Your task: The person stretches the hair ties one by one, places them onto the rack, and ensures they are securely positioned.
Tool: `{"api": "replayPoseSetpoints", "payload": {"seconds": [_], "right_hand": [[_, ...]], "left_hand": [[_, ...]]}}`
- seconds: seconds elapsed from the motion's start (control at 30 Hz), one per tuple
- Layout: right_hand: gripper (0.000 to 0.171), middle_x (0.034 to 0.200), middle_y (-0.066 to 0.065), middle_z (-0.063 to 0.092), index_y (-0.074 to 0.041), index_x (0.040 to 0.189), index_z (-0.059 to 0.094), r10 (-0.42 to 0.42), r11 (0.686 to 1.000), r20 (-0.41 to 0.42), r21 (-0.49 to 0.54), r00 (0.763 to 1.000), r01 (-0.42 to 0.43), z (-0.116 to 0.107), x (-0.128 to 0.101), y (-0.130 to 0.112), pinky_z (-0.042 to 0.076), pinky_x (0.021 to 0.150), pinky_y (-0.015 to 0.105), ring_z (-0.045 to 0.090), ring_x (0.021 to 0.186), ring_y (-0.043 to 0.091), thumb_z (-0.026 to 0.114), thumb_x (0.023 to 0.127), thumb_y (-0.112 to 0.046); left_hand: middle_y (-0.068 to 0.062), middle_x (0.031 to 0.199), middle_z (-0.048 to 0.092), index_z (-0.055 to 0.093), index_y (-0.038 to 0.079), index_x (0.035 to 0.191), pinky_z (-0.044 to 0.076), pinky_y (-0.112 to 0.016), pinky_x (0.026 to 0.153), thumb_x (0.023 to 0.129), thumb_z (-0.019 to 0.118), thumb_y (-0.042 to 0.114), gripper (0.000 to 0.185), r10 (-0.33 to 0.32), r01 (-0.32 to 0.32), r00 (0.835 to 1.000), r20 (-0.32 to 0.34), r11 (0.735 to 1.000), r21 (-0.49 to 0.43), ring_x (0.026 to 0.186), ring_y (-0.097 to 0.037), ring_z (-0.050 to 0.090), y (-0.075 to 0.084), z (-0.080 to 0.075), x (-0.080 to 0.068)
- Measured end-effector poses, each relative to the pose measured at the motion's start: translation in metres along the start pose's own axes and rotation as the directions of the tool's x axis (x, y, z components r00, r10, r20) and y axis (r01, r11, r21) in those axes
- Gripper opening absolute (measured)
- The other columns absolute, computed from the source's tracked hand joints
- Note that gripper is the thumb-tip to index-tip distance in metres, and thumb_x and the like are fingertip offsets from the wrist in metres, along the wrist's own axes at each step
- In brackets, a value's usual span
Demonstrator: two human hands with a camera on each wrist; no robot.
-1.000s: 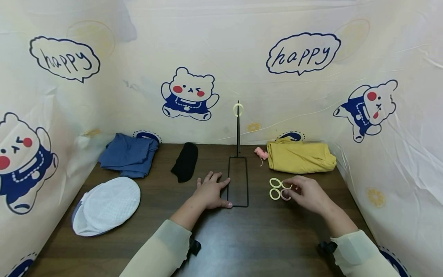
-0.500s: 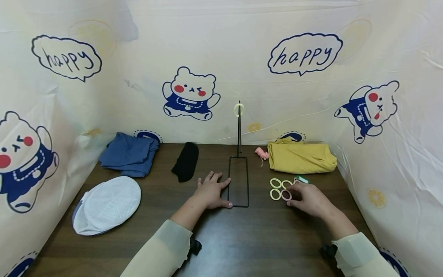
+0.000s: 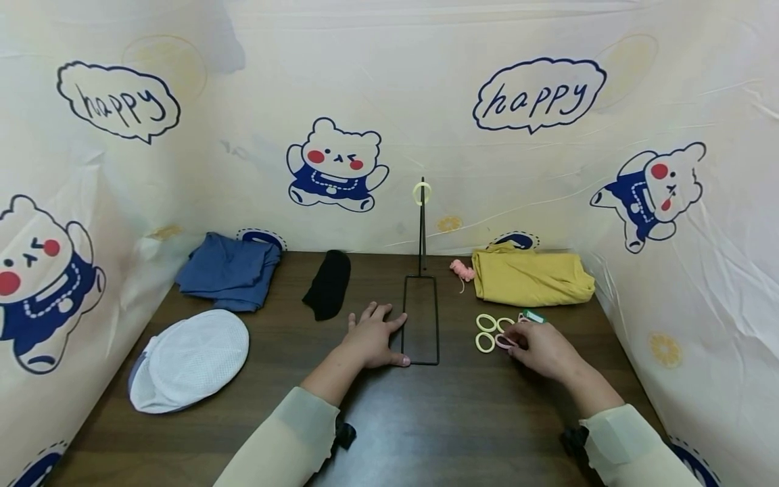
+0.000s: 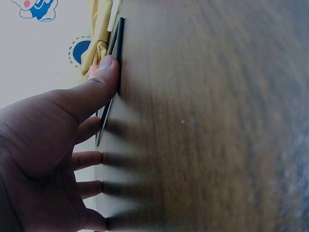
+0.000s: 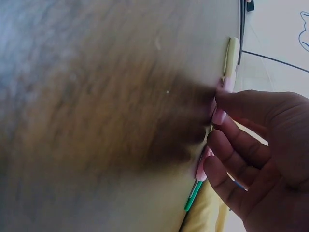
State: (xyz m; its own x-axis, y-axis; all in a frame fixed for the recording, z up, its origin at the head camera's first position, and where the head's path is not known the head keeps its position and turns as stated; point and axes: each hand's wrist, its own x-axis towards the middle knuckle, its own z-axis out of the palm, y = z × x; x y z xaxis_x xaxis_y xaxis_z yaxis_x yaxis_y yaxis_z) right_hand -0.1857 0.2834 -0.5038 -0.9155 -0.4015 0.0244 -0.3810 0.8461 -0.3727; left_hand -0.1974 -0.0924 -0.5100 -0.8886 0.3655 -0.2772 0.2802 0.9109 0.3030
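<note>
In the head view my left hand point(image 3: 372, 340) lies with its fingers spread, thumb and index finger touching the left side of a black wire stand's base point(image 3: 437, 325). A pale yellow ring point(image 3: 422, 193) hangs near the top of its upright. My right hand point(image 3: 544, 350) pinches a pink ring point(image 3: 502, 341) between thumb and forefinger, tilted up from the table. Several pale yellow rings point(image 3: 485, 343) lie just left of those fingers. A small green-and-white piece point(image 3: 534, 316) shows behind that hand. The right wrist view shows the pink ring point(image 5: 218, 116) at the fingertips.
Across the back of the table point(image 3: 426, 433) are folded blue cloth point(image 3: 228, 270), a black sock-like piece point(image 3: 327, 285), a pink yarn bundle point(image 3: 462, 270) and folded yellow cloth point(image 3: 532, 276). A white cap-like item point(image 3: 195, 358) lies at left. Printed curtains surround three sides.
My right hand drew back slightly from the rings, uncovering the green-and-white piece, then closed its fingertips on the pink ring, which now tilts. The left hand stays on the stand's base.
</note>
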Motion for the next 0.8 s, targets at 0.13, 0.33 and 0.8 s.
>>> {"api": "replayPoseSetpoints", "payload": {"seconds": [0.13, 0.33, 0.8], "right_hand": [[0.021, 0.089, -0.006, 0.070, -0.010, 0.106, 0.077, 0.010, 1.000, -0.008, -0.012, 1.000, -0.010, -0.001, 0.001, 0.001, 0.054, 0.076, 0.042, 0.064, 0.082, 0.011, 0.082, 0.086, -0.011], [0.026, 0.098, 0.000, 0.074, -0.006, 0.113, 0.077, -0.038, 0.999, -0.078, 0.004, 0.996, 0.039, -0.006, 0.001, -0.003, 0.056, 0.080, 0.046, 0.068, 0.090, 0.018, 0.081, 0.088, -0.010], [0.017, 0.095, -0.002, 0.072, -0.007, 0.106, 0.079, -0.232, 0.969, -0.356, -0.007, 0.905, 0.246, -0.022, 0.009, -0.038, 0.056, 0.068, 0.034, 0.066, 0.081, 0.010, 0.081, 0.089, -0.006]], "left_hand": [[-0.007, 0.171, 0.022, 0.034, 0.034, 0.163, 0.012, -0.075, 0.116, 0.081, 0.077, 0.068, 0.099, -0.001, 0.001, 1.000, -0.001, 1.000, -0.004, 0.158, -0.039, 0.008, -0.001, 0.000, 0.000], [-0.006, 0.171, 0.021, 0.033, 0.034, 0.163, 0.012, -0.075, 0.116, 0.081, 0.077, 0.069, 0.100, -0.001, 0.001, 1.000, 0.003, 1.000, 0.001, 0.158, -0.039, 0.009, 0.000, -0.001, -0.001], [-0.006, 0.171, 0.021, 0.033, 0.035, 0.163, 0.010, -0.074, 0.117, 0.081, 0.078, 0.067, 0.099, 0.001, -0.001, 1.000, -0.001, 1.000, -0.021, 0.158, -0.039, 0.007, -0.002, 0.001, -0.001]]}}
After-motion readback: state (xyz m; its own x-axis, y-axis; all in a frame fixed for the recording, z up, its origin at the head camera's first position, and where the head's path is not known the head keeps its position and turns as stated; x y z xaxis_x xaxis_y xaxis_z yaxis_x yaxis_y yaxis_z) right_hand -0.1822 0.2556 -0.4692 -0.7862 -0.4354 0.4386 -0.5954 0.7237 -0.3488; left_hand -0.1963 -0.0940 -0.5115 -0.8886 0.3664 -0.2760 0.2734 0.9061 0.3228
